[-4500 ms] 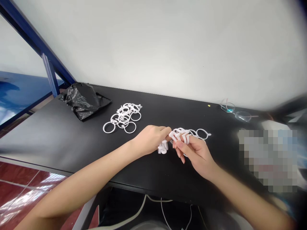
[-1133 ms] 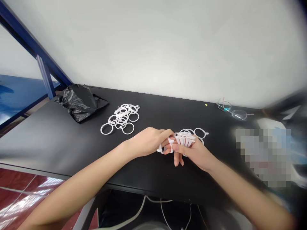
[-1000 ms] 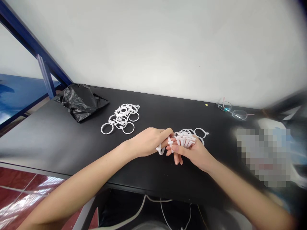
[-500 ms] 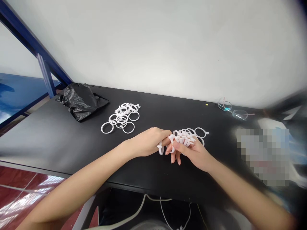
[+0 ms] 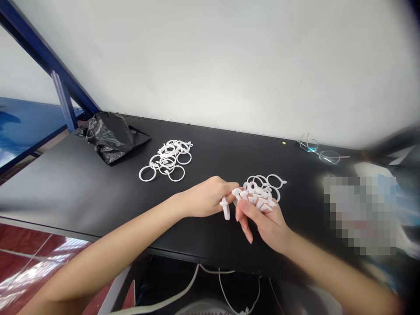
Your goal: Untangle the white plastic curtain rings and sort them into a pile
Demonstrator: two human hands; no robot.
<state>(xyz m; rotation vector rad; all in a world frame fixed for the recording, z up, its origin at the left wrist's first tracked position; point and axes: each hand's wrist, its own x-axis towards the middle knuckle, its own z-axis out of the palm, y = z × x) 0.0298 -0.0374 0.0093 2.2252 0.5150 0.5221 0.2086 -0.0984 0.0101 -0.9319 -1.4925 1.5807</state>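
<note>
A bunch of white plastic curtain rings (image 5: 259, 199) is gathered in my right hand (image 5: 271, 221), whose thumb presses across them while other fingers hang below. My left hand (image 5: 210, 197) is curled, its fingertips touching the near end of that bunch. A single white curtain ring (image 5: 226, 209) hangs at the left hand's fingers, apart from the bunch. Exactly how those fingers hold it is partly hidden. Just behind my right hand, more white rings (image 5: 275, 180) show, partly covered by the hand and bunch. Farther left, a loose pile of white curtain rings (image 5: 176, 173) lies on the black table (image 5: 216, 153).
At the table's back left lies a crumpled black plastic bag (image 5: 113, 135). Eyeglasses (image 5: 329, 157) rest by the wall at the back right. A blurred-out package (image 5: 361, 214) sits at the right. Pale cables (image 5: 179, 295) hang beneath the front edge.
The bunch in my right hand has tilted and shifted slightly right, and its lower fingers have stretched downward. My left hand has moved slightly right with the single ring.
</note>
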